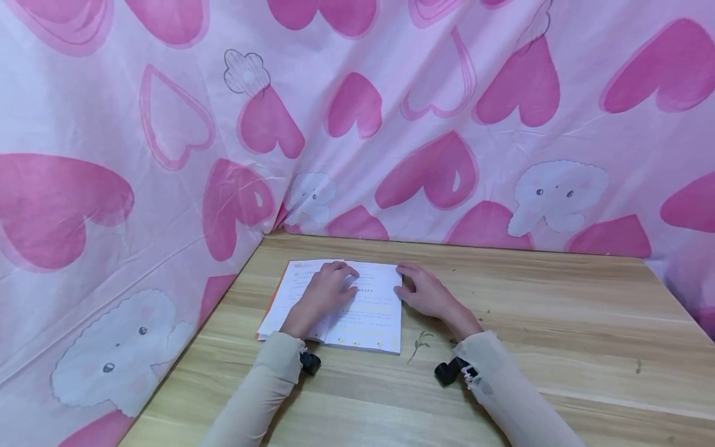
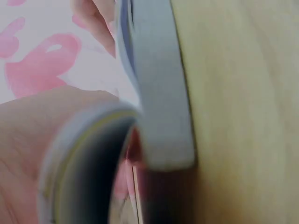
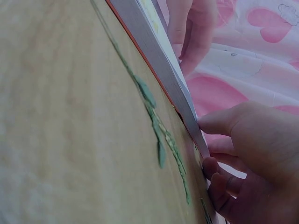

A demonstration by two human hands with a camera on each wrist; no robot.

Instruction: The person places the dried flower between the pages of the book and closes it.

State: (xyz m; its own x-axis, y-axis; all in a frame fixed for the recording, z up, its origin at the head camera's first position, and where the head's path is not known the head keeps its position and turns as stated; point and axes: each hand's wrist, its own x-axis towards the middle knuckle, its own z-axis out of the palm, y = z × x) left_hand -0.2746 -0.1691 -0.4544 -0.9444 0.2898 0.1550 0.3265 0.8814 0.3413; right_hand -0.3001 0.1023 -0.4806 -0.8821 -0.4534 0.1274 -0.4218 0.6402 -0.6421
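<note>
An open book (image 1: 365, 310) with white printed pages and an orange cover lies on the wooden table (image 1: 558, 323). My left hand (image 1: 326, 290) rests palm down on its pages, fingers lying on the paper. My right hand (image 1: 426, 293) sits at the book's right edge. In the right wrist view its curled fingers (image 3: 252, 140) pinch the corner of the page block (image 3: 159, 60). The left wrist view is blurred and shows only the book's edge (image 2: 159, 93) close up, with a curled page beside my left palm (image 2: 23, 154).
A pink cloth (image 1: 391, 124) printed with hearts hangs behind the table and along its left side. A small green sprig (image 1: 419, 343) lies on the wood just right of the book's near corner. Black cameras (image 1: 449, 371) sit on both wrists.
</note>
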